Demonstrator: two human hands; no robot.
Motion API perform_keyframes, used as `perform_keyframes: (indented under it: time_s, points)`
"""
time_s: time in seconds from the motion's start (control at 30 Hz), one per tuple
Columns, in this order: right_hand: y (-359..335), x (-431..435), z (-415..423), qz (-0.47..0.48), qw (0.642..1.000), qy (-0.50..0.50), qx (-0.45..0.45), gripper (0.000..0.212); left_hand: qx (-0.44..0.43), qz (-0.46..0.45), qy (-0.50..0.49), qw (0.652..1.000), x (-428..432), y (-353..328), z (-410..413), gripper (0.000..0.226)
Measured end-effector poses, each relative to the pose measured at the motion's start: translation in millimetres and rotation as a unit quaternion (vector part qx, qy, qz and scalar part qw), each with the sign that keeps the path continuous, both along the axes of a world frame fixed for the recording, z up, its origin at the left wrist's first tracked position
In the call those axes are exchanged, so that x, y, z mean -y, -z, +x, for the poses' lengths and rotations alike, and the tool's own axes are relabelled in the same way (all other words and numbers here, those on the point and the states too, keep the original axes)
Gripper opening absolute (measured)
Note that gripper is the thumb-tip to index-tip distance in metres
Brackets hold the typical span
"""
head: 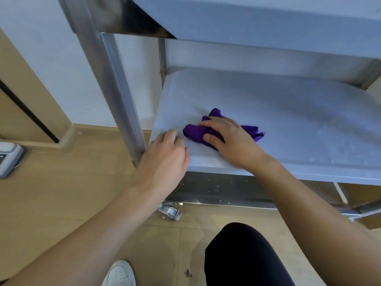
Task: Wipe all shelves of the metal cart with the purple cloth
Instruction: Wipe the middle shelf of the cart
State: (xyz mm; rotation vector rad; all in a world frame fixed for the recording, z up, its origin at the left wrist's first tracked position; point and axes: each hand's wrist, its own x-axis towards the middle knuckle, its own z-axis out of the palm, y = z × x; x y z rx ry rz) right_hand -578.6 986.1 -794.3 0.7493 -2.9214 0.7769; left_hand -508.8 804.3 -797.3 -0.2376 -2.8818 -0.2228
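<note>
The metal cart's middle shelf (288, 120) fills the centre and right of the head view, under the upper shelf (257, 19). A bunched purple cloth (195, 134) lies on the middle shelf near its front left corner. My right hand (231, 141) presses down on the cloth with the fingers laid over it and the thumb against its near side. My left hand (165, 159) rests on the shelf's front left corner beside the cart's upright post (115, 83), fingers curled over the edge. A lower shelf (216, 190) shows beneath.
A caster wheel (170, 212) sits under the cart's front left corner on the wooden floor (61, 203). A grey scale-like device (8, 159) lies on the floor at far left. My knee in black (243, 256) and a white shoe (119, 273) are below.
</note>
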Motion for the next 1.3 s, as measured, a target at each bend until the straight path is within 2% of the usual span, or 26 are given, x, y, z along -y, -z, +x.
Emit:
perform_keyframes:
  time_s: [0.13, 0.3, 0.37, 0.53, 0.73, 0.87, 0.97, 1.07, 1.17, 1.3]
  points:
    - [-2.2, 38.9, -25.3, -0.007, 1.000, 0.001, -0.003, 0.036, -0.005, -0.017, 0.009, 1.000, 8.3, -1.3, 17.4, 0.018]
    - [-0.4, 74.9, -46.6, -0.018, 1.000, -0.010, 0.012, 0.036, 0.021, -0.002, 0.005, 1.000, 25.9, 1.8, 28.9, 0.014]
    - [0.9, 70.4, -42.0, -0.021, 0.999, -0.036, 0.009, 0.035, 0.035, 0.010, -0.006, 0.999, 27.9, 1.8, 26.9, 0.022]
    - [-2.7, 30.2, -16.3, -0.023, 0.990, -0.137, 0.024, 0.036, 0.043, 0.036, -0.021, 0.998, 27.4, -6.7, 24.7, 0.025]
    - [-9.1, 1.0, -5.8, 0.011, 0.980, -0.178, 0.087, 0.037, 0.040, 0.073, -0.002, 0.997, 33.5, -6.2, 24.7, 0.024]
    - [-5.2, 31.2, -10.6, -0.025, 0.986, -0.157, 0.047, 0.036, 0.020, 0.133, -0.013, 0.991, 37.9, -6.0, 26.3, 0.019]
    - [-0.3, 62.4, -23.4, -0.046, 0.996, -0.069, 0.014, 0.034, 0.031, 0.102, -0.014, 0.994, 33.0, -4.8, 27.6, 0.024]
    - [3.7, 81.3, -31.3, -0.012, 1.000, 0.023, -0.003, 0.037, 0.022, 0.054, -0.024, 0.998, 25.5, -4.4, 27.3, 0.028]
    - [7.1, 72.4, -23.5, -0.007, 1.000, -0.007, -0.001, 0.046, 0.001, 0.035, -0.032, 0.999, 20.0, -4.3, 19.9, 0.026]
    - [6.7, 47.6, -18.5, -0.021, 0.997, -0.071, 0.001, 0.046, 0.004, 0.026, -0.042, 0.999, 14.1, -0.3, -0.8, 0.020]
